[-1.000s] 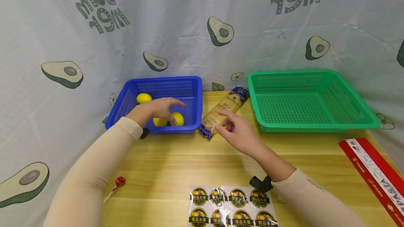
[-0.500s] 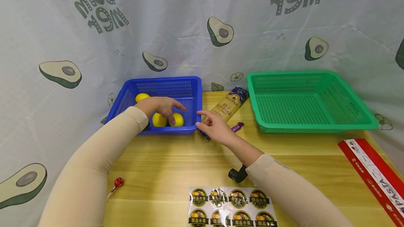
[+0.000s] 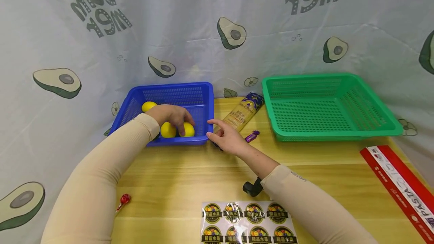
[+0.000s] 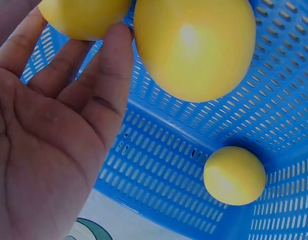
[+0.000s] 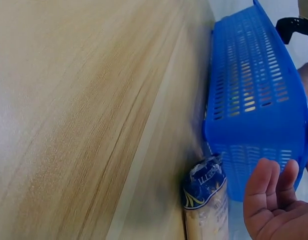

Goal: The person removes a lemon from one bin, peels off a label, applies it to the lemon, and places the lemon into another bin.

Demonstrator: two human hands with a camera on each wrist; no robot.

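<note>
My left hand (image 3: 172, 115) reaches down into the blue plastic basket (image 3: 176, 142). Its thumb and fingers curl round a yellow lemon (image 3: 187, 130) near the front right corner. In the left wrist view the fingertips lie against that lemon (image 4: 86, 17), partly cut off by the frame. A second lemon (image 3: 168, 130) sits right beside it, and a third lemon (image 3: 149, 106) rests at the back left. My right hand (image 3: 230, 138) holds the basket's right rim, thumb and forefinger at the edge. From the right wrist, its bent fingers (image 5: 263, 180) show beside the basket's outer wall.
A spaghetti packet (image 3: 242, 111) lies between the blue basket and a green basket (image 3: 333, 138). Near it is a purple-wrapped candy (image 3: 252, 136). In front lie a red lollipop (image 3: 125, 199), a sticker sheet (image 3: 222, 229) and a red pasta box (image 3: 400, 191). A printed curtain (image 3: 193, 55) hangs behind.
My right hand has moved left from over the spaghetti packet to the blue basket's rim, uncovering the purple candy. My left hand's fingers have closed round the lemon.
</note>
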